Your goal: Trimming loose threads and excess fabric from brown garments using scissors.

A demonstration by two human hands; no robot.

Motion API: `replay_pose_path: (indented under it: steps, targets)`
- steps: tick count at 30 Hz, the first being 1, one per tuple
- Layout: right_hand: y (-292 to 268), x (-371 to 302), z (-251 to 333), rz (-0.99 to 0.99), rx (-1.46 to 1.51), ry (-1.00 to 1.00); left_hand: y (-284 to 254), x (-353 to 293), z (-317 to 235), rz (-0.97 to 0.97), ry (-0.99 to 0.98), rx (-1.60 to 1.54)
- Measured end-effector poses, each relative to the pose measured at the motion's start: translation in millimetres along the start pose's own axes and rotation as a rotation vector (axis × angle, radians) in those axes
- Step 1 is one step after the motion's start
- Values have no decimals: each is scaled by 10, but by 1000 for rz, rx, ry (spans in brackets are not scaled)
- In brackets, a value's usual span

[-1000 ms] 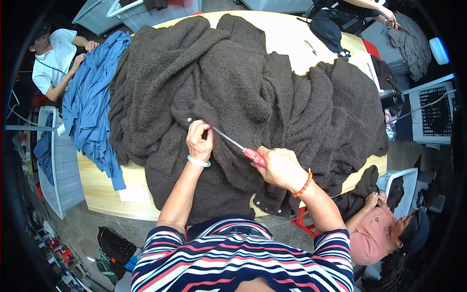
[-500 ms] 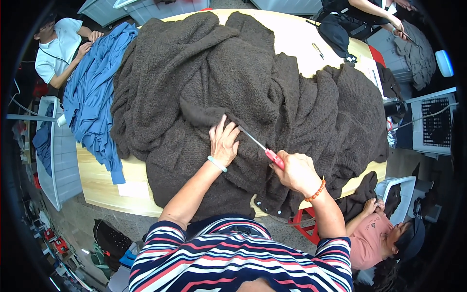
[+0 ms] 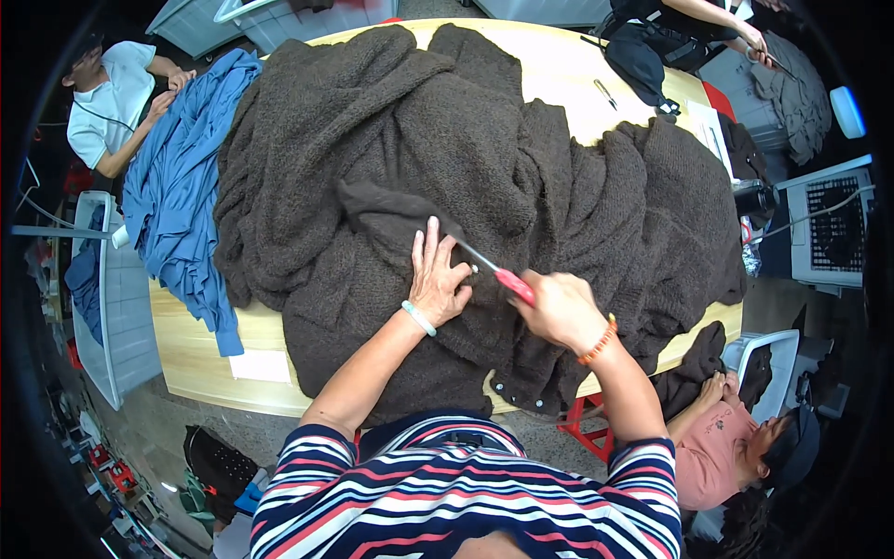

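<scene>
Dark brown knit garments (image 3: 475,158) lie heaped over the table. My left hand (image 3: 438,281) rests flat on them, its fingers spread and nothing in its grasp. Beside its fingers shows a small pale button-like spot (image 3: 474,268). My right hand (image 3: 566,314) is closed around the red handle of a tool with a thin metal shaft (image 3: 494,265). The shaft points up and left, and its tip meets a raised dark fold (image 3: 396,207) just beyond my left fingertips. The tip's shape is lost against the dark knit, so I cannot tell the tool's kind.
Blue garments (image 3: 191,177) are piled at the table's left, beside a person in white. A pen (image 3: 605,94) and a black bag (image 3: 633,61) lie at the far right. Someone in pink (image 3: 722,452) sits at lower right. A white bin (image 3: 130,307) stands at left.
My right hand and the tool have shifted slightly up and left. The raised fold has changed shape. My left fingers are spread wider, and the pale button-like spot now shows beside them.
</scene>
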State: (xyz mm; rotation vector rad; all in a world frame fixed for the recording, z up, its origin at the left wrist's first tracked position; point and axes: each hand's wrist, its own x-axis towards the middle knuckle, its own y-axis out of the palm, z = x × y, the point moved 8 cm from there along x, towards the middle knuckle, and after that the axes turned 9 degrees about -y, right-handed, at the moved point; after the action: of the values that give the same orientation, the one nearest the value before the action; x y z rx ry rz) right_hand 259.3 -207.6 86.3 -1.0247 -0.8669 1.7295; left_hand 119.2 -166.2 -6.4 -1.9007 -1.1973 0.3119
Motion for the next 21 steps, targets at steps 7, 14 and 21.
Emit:
replay_pose_path:
  steps: [7, 14, 21]
  targets:
    - [14, -549, -275, -61, 156, 154, 207, -50, -440, 242, 194, -74]
    - [541, -32, -472, -276, 486, 193, 218, -117, -529, 246, 149, -172]
    - [878, 17, -370, -173, 503, 169, -243, -243, -377, 30, 28, -214]
